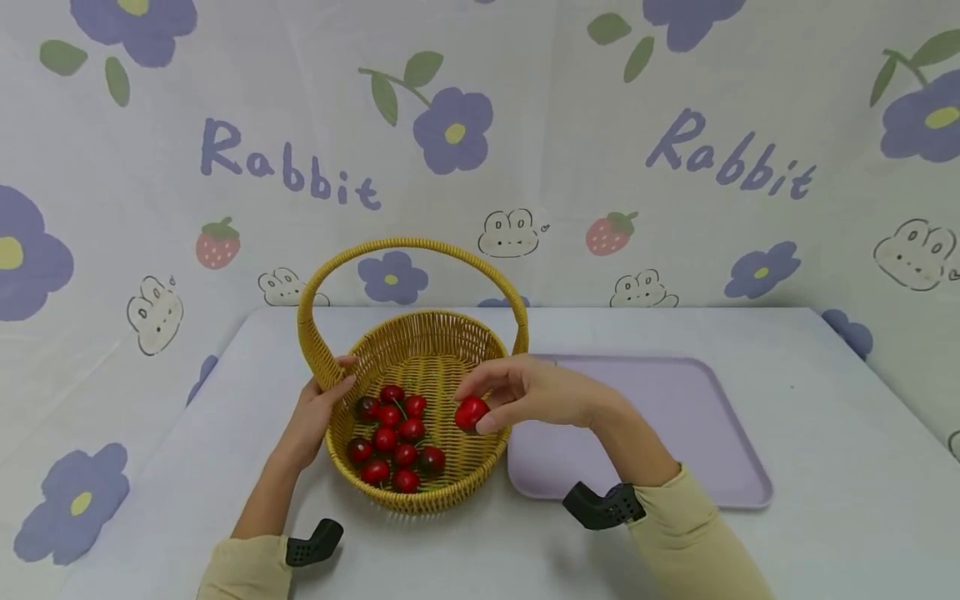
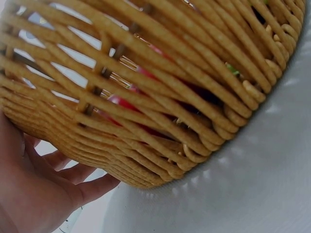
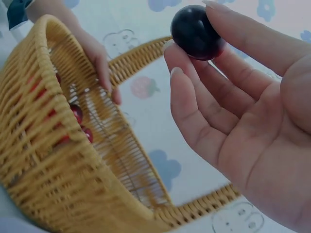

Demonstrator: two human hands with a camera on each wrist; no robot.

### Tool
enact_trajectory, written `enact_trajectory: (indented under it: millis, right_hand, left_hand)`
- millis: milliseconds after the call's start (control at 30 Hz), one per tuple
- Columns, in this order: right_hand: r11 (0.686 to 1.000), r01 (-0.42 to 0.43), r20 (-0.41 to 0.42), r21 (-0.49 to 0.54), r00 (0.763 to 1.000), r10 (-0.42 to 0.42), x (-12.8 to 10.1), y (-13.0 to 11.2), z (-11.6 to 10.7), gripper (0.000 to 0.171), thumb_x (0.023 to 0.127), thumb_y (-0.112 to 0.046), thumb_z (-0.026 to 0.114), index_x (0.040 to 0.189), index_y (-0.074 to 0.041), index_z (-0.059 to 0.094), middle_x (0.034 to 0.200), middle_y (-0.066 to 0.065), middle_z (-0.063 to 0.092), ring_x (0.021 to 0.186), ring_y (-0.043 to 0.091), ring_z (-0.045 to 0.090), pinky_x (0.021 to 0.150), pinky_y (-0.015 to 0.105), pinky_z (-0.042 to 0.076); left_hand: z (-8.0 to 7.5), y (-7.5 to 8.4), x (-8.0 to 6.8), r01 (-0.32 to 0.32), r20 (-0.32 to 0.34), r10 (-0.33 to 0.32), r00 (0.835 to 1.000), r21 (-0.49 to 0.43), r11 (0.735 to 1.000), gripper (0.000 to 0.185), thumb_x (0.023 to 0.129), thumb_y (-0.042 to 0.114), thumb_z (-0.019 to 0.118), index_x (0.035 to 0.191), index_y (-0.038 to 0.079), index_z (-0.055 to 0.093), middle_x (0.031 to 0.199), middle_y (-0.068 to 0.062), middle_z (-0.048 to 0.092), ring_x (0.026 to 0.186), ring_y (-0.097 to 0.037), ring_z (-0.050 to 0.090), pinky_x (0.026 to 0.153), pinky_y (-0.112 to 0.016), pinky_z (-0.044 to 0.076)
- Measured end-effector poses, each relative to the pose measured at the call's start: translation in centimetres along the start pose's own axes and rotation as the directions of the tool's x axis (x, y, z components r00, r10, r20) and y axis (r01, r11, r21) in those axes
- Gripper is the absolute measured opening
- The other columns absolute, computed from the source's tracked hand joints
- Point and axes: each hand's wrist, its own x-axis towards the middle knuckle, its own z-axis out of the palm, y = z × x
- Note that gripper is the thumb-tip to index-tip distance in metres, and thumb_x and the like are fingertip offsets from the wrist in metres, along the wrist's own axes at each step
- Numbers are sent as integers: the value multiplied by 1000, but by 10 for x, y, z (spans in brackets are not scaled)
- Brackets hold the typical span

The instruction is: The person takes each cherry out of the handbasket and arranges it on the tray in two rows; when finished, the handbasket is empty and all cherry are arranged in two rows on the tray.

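Note:
A yellow woven basket [image 1: 420, 500] with a tall arched handle stands on the table, several red cherries [image 1: 386, 439] lying in its left half. My left hand [image 1: 309, 421] grips the basket's left side at the foot of the handle; in the left wrist view its fingers [image 2: 99, 188] pass behind the woven wall. Over the right part of the basket, my right hand [image 1: 543, 392] pinches one cherry [image 1: 471, 414] between thumb and fingertips. That same cherry [image 3: 197, 33] looks dark in the right wrist view, held apart from the others.
A lilac tray [image 1: 720, 433] lies right of the basket, partly behind the right forearm. The white tabletop [image 1: 847, 467] meets a patterned cloth backdrop [image 1: 570, 150] at the back. Black wrist cameras [image 1: 600, 506] sit on both wrists.

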Motion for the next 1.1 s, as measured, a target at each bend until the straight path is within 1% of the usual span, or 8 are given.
enact_trajectory:
  millis: [133,233,367,467,667,833,1000,1100]
  right_hand:
    - [999,24,-26,32,999,-23,-13,4,-8,36,87,-5,68,120,3,57,106,11,63,92,23,61,80,35,51]
    - [998,34,-55,59,998,-31,-22,7,-14,35,87,-5,68,119,4,57,106,12,63,92,22,61,80,34,51]
    - [993,65,-94,95,994,-57,-31,11,-19,33,88,-4,67,118,5,56,107,13,63,94,23,62,82,37,51]
    - [993,80,-124,91,990,-69,-36,12,-23,32,89,-4,66,118,4,57,109,14,62,97,25,62,83,39,51]
    - [996,70,-190,60,980,-57,-45,13,-32,29,88,-3,66,116,0,59,111,15,62,99,26,62,84,39,50]
    - [999,35,-267,34,963,-25,-54,13,-38,34,87,-4,68,118,2,58,109,15,64,98,26,62,84,38,50]
    - [1000,-3,-347,18,938,10,-60,17,-44,39,86,-4,69,121,6,54,111,15,62,95,25,63,83,35,50]
    - [1000,-14,-380,19,925,20,-62,19,-48,40,87,-4,68,122,8,52,110,15,62,95,26,63,84,35,50]
  left_hand:
    - [0,1,0,-1,-1,1,1000,0,1000,43,103,20,42,141,1,35,142,-20,35,128,-30,32,104,-43,21]
    - [0,1,0,4,-2,-4,1000,-1,1000,43,103,19,42,141,1,34,142,-19,34,128,-28,31,105,-43,20]
    - [0,2,-1,3,0,-3,1000,5,1000,43,103,19,42,141,1,35,143,-19,35,128,-27,31,106,-44,19]
    - [1,2,-1,-2,-1,2,1000,5,1000,42,103,19,42,140,1,36,142,-19,35,129,-28,31,107,-45,19]
    - [1,3,-1,-8,5,8,1000,0,1000,43,103,19,41,141,1,35,143,-18,34,128,-27,32,106,-43,20]
    - [1,3,-2,-6,4,6,1000,6,1000,42,103,19,41,141,1,35,144,-18,33,128,-28,31,107,-45,19]
    - [1,2,-3,4,2,-4,1000,8,1000,43,103,19,41,141,2,35,143,-18,34,129,-28,30,107,-46,19]
    - [1,2,-2,8,2,-8,1000,4,1000,43,103,19,41,141,2,34,143,-18,34,129,-30,30,106,-46,19]
